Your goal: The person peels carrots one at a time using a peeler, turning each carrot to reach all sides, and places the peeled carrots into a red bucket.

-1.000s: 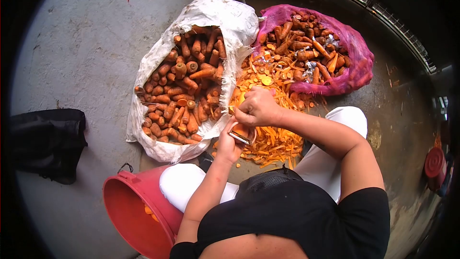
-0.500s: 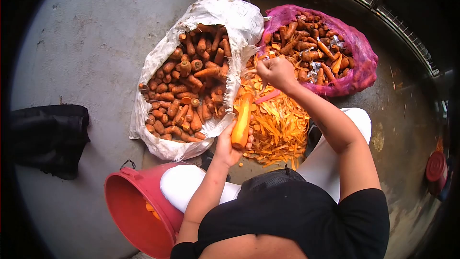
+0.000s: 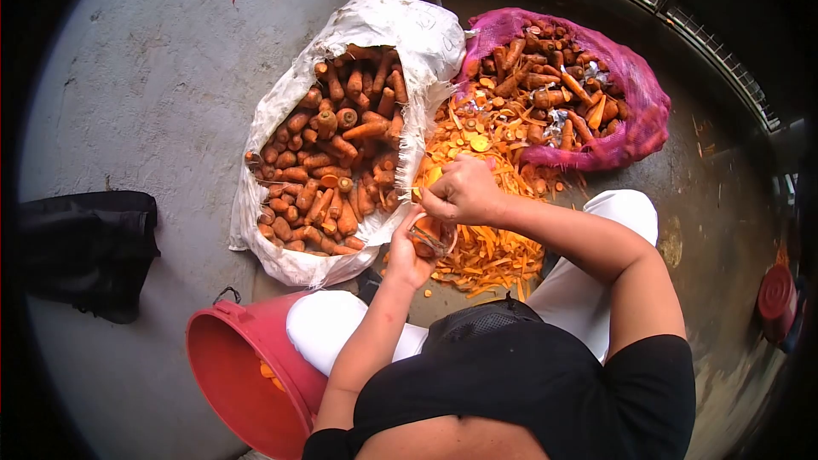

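Orange carrot [image 3: 425,231] gripped in left hand [image 3: 407,257], right hand [image 3: 461,192] curled above

Single head-worn view, facing steeply down, close over the hands [image 3: 460,193], dark rim perhaps fisheye vignetting

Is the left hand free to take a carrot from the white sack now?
Probably not: the left hand grips a carrot, though the open white sack lies close beside it, unblocked.
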The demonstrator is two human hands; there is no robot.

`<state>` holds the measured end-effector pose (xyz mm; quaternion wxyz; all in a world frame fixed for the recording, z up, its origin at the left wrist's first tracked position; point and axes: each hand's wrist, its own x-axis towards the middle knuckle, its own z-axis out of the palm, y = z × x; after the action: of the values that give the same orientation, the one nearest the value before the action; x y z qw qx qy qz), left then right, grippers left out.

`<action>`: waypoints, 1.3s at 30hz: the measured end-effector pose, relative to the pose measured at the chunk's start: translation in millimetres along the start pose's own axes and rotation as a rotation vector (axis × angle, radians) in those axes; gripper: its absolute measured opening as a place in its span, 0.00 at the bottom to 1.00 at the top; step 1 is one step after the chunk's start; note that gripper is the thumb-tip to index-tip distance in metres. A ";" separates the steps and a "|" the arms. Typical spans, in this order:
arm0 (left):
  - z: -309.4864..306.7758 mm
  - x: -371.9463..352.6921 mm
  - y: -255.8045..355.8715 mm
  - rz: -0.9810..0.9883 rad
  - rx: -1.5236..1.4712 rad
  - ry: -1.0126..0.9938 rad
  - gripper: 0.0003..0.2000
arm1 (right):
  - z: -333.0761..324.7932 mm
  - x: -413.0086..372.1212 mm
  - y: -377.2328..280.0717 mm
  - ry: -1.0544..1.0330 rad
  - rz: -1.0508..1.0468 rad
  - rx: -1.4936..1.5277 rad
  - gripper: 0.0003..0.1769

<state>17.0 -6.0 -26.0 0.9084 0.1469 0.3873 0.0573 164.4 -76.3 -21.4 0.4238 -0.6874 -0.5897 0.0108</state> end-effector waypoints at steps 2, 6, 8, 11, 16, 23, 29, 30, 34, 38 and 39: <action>4.7 -1.6 -1.2 0.007 -0.019 0.059 0.16 | -0.2 0.6 1.3 -0.003 -0.048 -0.033 0.21; -29.2 2.0 0.7 -0.029 0.231 -0.271 0.23 | -8.2 10.1 46.4 -0.106 0.268 -0.228 0.21; -12.2 -14.3 4.9 -0.062 0.267 -0.328 0.24 | -27.6 18.8 100.5 0.031 0.331 -0.578 0.24; -4.1 -20.9 7.5 -0.092 0.211 -0.380 0.26 | -46.1 18.0 130.9 0.054 0.594 -0.468 0.25; -22.4 -9.1 7.0 -0.067 0.176 -0.294 0.23 | -25.8 25.3 51.9 0.046 0.522 -0.022 0.23; -15.4 -1.8 6.7 -0.096 -0.069 -0.092 0.14 | -11.9 6.4 -15.4 -0.079 -0.049 -0.040 0.19; -35.4 13.8 2.9 -0.094 0.051 -0.299 0.17 | -7.8 5.6 -8.6 -0.088 -0.046 -0.090 0.19; -33.0 13.4 2.5 -0.064 0.088 -0.238 0.18 | -7.5 6.4 -7.8 -0.086 -0.045 -0.093 0.19; -25.4 3.7 2.6 -0.020 0.260 -0.180 0.19 | -8.7 10.5 15.3 -0.078 0.097 -0.104 0.19; -10.5 -18.6 3.4 -0.048 0.338 -0.287 0.22 | -26.2 23.4 91.0 -0.107 0.479 -0.332 0.23; -13.3 -18.0 6.4 -0.050 0.367 -0.361 0.22 | -32.7 20.7 109.4 -0.116 0.481 -0.444 0.23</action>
<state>-5.0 -0.9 -20.4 0.9222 0.3074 0.2261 -0.0634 275.2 -72.0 -55.6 0.2147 -0.8806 -0.4218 0.0210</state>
